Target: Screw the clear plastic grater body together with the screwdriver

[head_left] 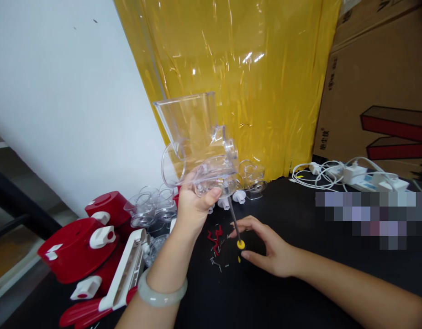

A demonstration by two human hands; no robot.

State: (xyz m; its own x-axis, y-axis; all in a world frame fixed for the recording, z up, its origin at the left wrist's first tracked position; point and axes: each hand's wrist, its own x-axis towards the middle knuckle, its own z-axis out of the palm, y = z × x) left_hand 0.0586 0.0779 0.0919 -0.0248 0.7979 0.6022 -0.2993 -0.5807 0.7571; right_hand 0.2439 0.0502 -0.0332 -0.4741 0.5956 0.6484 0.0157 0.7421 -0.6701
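My left hand (197, 201) is wrapped round the lower part of a clear plastic housing (200, 141), raised above the table, with its square funnel-like mouth upward. In my right hand (266, 249) is a screwdriver (234, 219) with a black and yellow handle. Thumb and fingers sit loosely about the handle, and its shaft points up. The tip meets the underside of the housing; whether it sits on a screw is too small to tell. Below, small red plastic parts (216, 240) and loose screws (216, 263) lie on the black table (282, 301).
At left stand red bases (77, 249) with white knobs (103, 236), beside a white and red plastic part (123, 269). More clear housings (151, 205) and white caps (239, 196) are behind my left hand. White cables and adapters (355, 173) lie right, before a cardboard box (375, 82).
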